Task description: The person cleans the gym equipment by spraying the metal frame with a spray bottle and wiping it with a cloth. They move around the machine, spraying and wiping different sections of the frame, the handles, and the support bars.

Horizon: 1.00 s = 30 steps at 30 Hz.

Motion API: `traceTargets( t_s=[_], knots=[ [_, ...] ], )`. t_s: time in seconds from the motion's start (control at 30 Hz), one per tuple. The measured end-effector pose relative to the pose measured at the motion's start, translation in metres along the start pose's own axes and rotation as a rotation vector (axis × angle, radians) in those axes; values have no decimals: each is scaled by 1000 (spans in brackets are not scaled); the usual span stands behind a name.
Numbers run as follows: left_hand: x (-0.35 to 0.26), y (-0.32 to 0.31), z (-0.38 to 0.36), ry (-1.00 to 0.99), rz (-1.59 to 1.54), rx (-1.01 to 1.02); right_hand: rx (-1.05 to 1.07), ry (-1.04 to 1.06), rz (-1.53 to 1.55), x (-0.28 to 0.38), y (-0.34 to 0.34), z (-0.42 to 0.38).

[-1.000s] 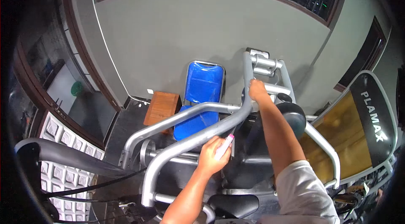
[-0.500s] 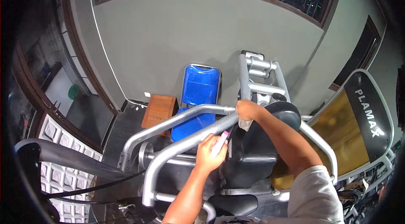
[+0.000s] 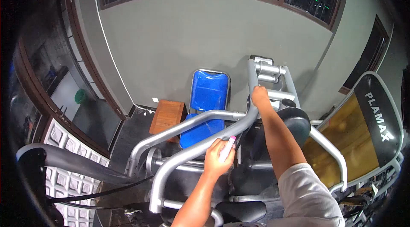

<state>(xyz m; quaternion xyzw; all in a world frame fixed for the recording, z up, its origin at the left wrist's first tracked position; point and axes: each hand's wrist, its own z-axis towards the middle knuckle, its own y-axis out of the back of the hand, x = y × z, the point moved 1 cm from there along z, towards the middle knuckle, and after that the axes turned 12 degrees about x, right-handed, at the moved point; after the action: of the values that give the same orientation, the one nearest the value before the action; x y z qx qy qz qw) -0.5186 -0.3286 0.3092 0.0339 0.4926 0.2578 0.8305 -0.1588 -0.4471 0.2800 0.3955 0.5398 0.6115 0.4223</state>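
My left hand (image 3: 218, 158) is closed around a slim white bottle with a pink cap (image 3: 226, 150), tilted with the cap end up. It is beside the thick curved silver tube (image 3: 188, 154) of a gym machine. My right hand (image 3: 259, 96) is wrapped over the upper stretch of that tube, near the machine's upright frame (image 3: 252, 73). The pale cloth seen under this hand a moment ago is hidden behind the fingers now. Black padding (image 3: 294, 122) lies just right of my right forearm.
Behind the machine stand a blue folding chair (image 3: 209, 90) and a brown wooden box (image 3: 166, 116). A PLAMAX panel (image 3: 376, 120) rises at the right. At the left are a dark-framed glass door (image 3: 85, 77) and a second grey tube (image 3: 77, 163).
My right hand has slid up and away along the silver tube, and the cloth has gone from sight. The left hand keeps the bottle; the view has shifted slightly.
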Motion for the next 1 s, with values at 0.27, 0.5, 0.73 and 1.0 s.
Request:
traceTargets(
  t_s=[0.27, 0.5, 0.73, 1.0],
  knots=[
    [-4, -3, 1, -9, 14, 14, 187, 93, 29, 15, 17, -76],
    [-10, 1, -5, -33, -4, 31, 157, 183, 113, 39, 36, -149],
    [-21, 5, -14, 51, -14, 29, 138, 51, -30, 45, 37, -113],
    [4, 0, -7, 8, -34, 44, -113, -15, -31, 7, 26, -6]
  ],
)
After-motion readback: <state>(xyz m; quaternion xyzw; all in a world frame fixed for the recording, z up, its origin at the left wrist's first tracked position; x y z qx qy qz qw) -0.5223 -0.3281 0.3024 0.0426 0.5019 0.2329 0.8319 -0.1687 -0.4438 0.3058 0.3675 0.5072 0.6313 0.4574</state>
